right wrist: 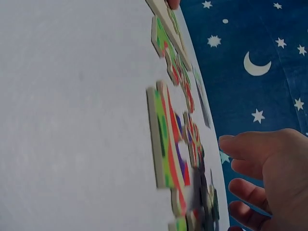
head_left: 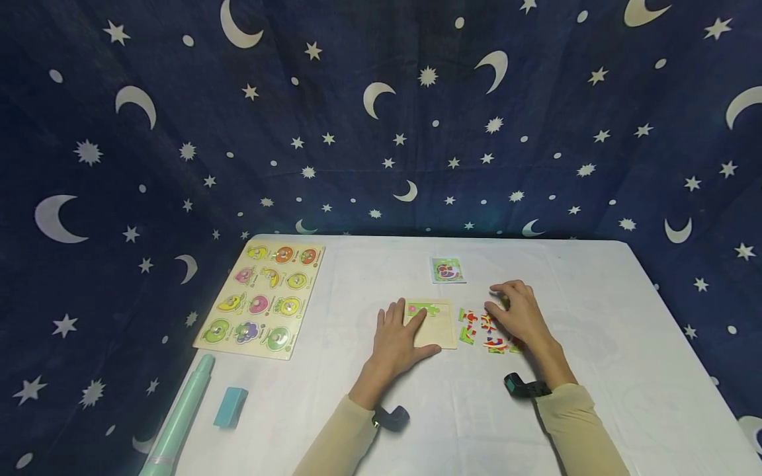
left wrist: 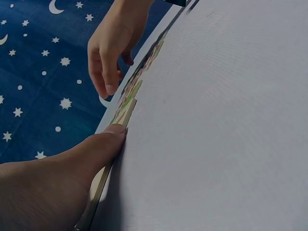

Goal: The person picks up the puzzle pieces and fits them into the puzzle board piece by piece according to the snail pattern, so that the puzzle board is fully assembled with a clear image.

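Observation:
My left hand (head_left: 394, 340) rests with spread fingers on the left part of a small wooden puzzle tray (head_left: 439, 332). Green puzzle pieces (head_left: 431, 309), with a pink spot beside them, lie along the tray's upper edge. In the left wrist view, the thumb (left wrist: 98, 149) lies along the tray's edge. Several loose red, green and white puzzle pieces (head_left: 468, 317) are spread right of the tray. Over them hovers my right hand (head_left: 524, 316), thumb and forefinger apart, partly hiding some. From the right wrist, its loosely bent fingers (right wrist: 250, 144) show nothing between them, beside the pieces (right wrist: 166, 139).
Behind the tray lies a small picture card (head_left: 448, 270). A large fruit puzzle board (head_left: 257, 301) is at the table's left, with a blue block (head_left: 230, 407) and a pale green tube (head_left: 181, 416) nearer me. A dark star-patterned cloth (head_left: 381, 165) hangs behind the white table.

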### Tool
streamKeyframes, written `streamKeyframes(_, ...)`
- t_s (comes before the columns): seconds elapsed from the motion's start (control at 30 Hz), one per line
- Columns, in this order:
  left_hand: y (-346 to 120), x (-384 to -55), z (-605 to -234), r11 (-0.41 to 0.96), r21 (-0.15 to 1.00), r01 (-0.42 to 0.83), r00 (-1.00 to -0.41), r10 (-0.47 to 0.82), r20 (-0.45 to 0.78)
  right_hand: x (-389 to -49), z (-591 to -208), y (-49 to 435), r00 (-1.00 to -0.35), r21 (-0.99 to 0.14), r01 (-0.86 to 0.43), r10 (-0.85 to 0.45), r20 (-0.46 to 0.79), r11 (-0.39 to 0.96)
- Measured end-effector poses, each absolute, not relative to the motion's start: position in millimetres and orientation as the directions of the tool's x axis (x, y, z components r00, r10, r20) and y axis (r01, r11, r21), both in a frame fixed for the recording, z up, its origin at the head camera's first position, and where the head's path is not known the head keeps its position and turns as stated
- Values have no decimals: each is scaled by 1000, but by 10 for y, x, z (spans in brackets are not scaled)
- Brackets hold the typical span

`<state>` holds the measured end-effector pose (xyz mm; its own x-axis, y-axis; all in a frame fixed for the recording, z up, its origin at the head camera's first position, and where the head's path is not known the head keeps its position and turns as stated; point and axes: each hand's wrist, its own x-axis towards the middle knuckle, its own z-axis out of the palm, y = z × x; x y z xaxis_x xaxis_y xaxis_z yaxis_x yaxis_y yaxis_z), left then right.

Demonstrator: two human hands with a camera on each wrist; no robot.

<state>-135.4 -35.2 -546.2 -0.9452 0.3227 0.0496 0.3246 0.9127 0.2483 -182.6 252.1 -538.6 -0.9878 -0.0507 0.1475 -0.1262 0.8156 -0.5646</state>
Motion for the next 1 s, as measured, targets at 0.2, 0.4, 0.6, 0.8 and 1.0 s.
streamKeyframes(0.2,-353,-1358,-5465,913,246,324,-945,322,52,-1813,-5385,2617,-991,-557,-100,-32,131,825)
streamKeyframes(0.4,-358,-1355,-5447,915,242,322,-946,322,44,-1797,-5406,2683,-994,-546,-73,-19,105,835)
streamKeyframes(0.6,-355,-1356,-5439,915,244,321,-946,323,36,-1796,-5425,2715,-997,-537,-58,-18,80,841)
streamKeyframes(0.8,-348,-1366,-5483,914,258,315,-948,316,38,-1808,-5408,2695,-1000,-543,4,15,15,840)
streamKeyframes(1.0,-350,-1368,-5487,914,257,314,-948,315,37,-1812,-5379,2681,-1000,-553,23,14,-20,833)
